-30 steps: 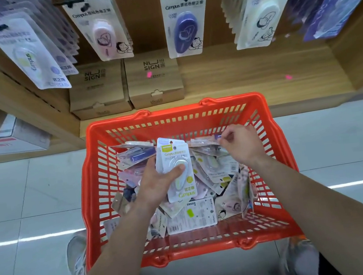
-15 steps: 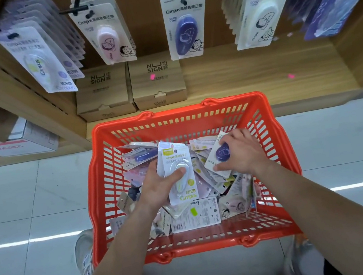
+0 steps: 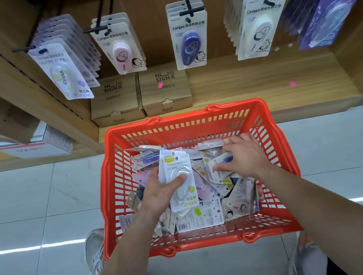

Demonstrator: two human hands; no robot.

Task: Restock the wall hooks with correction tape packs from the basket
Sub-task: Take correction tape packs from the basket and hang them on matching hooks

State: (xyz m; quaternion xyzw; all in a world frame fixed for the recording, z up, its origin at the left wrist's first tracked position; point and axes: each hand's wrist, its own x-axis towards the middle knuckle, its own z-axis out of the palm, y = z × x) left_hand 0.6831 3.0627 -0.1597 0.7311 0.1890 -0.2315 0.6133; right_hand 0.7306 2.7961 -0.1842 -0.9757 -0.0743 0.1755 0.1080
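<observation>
Head cam is the only view. It looks down into the orange basket (image 3: pixel 187 122) parked between two shoes (image 3: pixel 96 249), with the display wall above.

The left hand (image 3: pixel 160 194) has a firm grip on one yellow-green pack (image 3: pixel 180 184), thumb across the blister, held just over the pile. The right hand (image 3: pixel 246 158) lies with fingers spread on a blue-tape pack (image 3: pixel 220 167) in the heap, not curled round it as far as I can see.

What could go wrong, imo:
- **Wrong hook or a miss:** the yellow-green pack looks like a match for the far-left row (image 3: pixel 60 73). That hook (image 3: pixel 21 49) already looks pretty loaded, so the hang hole could miss the tip, or the pack lands on the wrong hook.
- **Slipping:** a thumb on a slick blister could let go on the way up.
- **Bent cards:** rummaging with the right hand could bend cards in the heap.

Counts:
- One basket, two hands, one pack lifted.
- Five rows of hung stock: far-left, pink row (image 3: pixel 121 52), blue row (image 3: pixel 189 44), white row (image 3: pixel 258 29) and dark purple row (image 3: pixel 330 4), the last one blurry.
- Two NU SIGN boxes (image 3: pixel 115 100) on the shelf (image 3: pixel 261 78).
- Loose packs in the basket are too jumbled to count.
</observation>
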